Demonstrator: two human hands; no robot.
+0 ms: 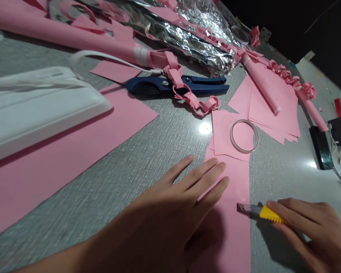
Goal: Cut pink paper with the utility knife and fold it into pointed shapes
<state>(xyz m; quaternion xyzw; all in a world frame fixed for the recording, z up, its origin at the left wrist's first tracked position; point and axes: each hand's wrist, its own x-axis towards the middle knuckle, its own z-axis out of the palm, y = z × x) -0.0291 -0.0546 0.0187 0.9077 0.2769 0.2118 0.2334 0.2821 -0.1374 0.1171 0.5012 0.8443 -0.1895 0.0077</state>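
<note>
My left hand (184,197) lies with its fingers stretched out over a long strip of pink paper (235,235), covering part of its left side. In my right hand (312,227) is a yellow utility knife (271,215), gripped by its handle. Its metal blade is out and points left, over the right edge of the paper. Smaller pink paper pieces (221,132) overlap the top end of the strip. On them rests a thin roll of clear tape (232,138).
Beyond my hands lie dark blue cutters (147,85), a pink paper chain (191,99) and crinkled silver foil (187,43). A white device with a cable (59,110) sits on pink paper at the left. Pink sheets (272,102) and a black adapter (340,131) are at the right.
</note>
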